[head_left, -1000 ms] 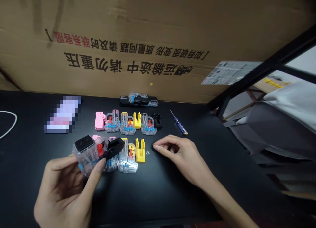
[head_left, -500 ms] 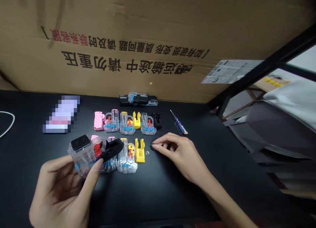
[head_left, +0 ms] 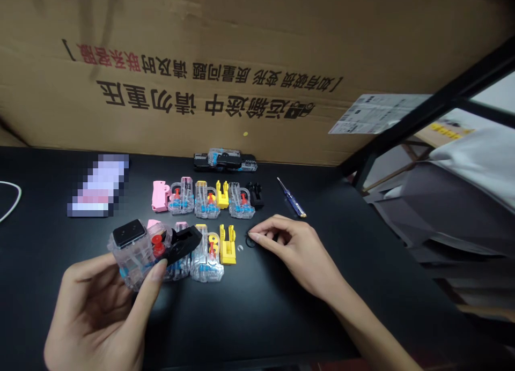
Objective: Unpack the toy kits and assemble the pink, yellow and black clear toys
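Observation:
My left hand (head_left: 100, 312) is closed on a clear plastic toy piece (head_left: 134, 256) with a black top, a red knob and a black attached part. It is held raised and tilted above the table, partly covering a pink and clear toy piece (head_left: 183, 266). Between thumb and forefinger, my right hand (head_left: 292, 247) pinches a thin black ring (head_left: 250, 242) at the tabletop. Left of the ring lies a tiny clear bit (head_left: 240, 248). Beside that are a yellow clip-like part (head_left: 228, 247) and a clear toy piece with yellow and red parts (head_left: 207, 261).
Behind, a row holds a pink part (head_left: 160, 196) and several clear toy pieces (head_left: 241, 203). A black and clear toy assembly (head_left: 225, 161) lies by the cardboard box (head_left: 225, 17). A blue-handled screwdriver (head_left: 293, 199) is at right, a blurred-out phone (head_left: 100, 186) at left.
The black ring now shows as a thin loop at my right fingertips, where earlier it was a dark blur. My left hand keeps its hold, barely shifted.

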A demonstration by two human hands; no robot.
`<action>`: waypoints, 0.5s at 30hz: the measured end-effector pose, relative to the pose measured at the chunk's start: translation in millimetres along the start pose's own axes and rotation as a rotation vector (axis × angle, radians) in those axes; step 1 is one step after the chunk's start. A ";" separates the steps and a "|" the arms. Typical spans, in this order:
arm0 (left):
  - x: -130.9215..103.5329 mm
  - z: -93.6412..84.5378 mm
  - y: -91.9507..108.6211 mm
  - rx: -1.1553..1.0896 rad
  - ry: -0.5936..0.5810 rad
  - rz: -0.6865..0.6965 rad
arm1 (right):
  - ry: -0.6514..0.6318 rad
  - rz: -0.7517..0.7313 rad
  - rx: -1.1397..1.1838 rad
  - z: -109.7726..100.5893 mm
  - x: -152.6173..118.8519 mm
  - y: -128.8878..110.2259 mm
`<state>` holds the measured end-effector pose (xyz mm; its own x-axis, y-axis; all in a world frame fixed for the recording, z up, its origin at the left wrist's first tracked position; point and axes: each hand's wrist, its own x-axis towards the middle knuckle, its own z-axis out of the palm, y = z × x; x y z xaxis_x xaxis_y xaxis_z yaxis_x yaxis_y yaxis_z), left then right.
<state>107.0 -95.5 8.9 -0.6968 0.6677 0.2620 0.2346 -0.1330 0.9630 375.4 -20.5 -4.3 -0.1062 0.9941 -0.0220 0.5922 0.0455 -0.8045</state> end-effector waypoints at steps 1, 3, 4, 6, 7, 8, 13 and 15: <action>0.5 -1.8 -2.0 -0.006 -0.020 0.015 | -0.002 0.001 -0.002 -0.1 -0.1 -0.1; 1.4 -6.0 -6.7 0.001 -0.058 0.027 | -0.009 0.007 -0.002 -0.6 -0.1 -1.0; 1.5 -8.0 -9.0 0.015 -0.063 0.022 | -0.006 0.011 0.001 -1.2 0.0 -2.1; 0.9 -10.9 -12.2 0.037 -0.065 0.002 | 0.042 0.014 0.014 -3.7 0.3 -6.4; 0.4 -11.7 -12.7 0.037 -0.068 -0.004 | 0.090 0.012 0.027 -5.7 0.5 -10.0; -0.2 -12.1 -12.5 0.031 -0.077 -0.007 | 0.147 0.004 0.041 -8.2 0.6 -14.7; 0.4 -15.7 -10.2 0.007 -0.261 -0.022 | 0.192 -0.144 0.088 -17.7 1.6 -54.4; 2.7 -19.6 -12.7 0.004 -0.357 -0.014 | 0.061 -0.244 0.121 -15.0 2.7 -71.4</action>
<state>88.8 -106.4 -1.4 -0.4190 0.8835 0.2094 0.2298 -0.1199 0.9658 344.8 -19.6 62.0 -0.1834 0.9594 0.2145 0.4549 0.2763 -0.8466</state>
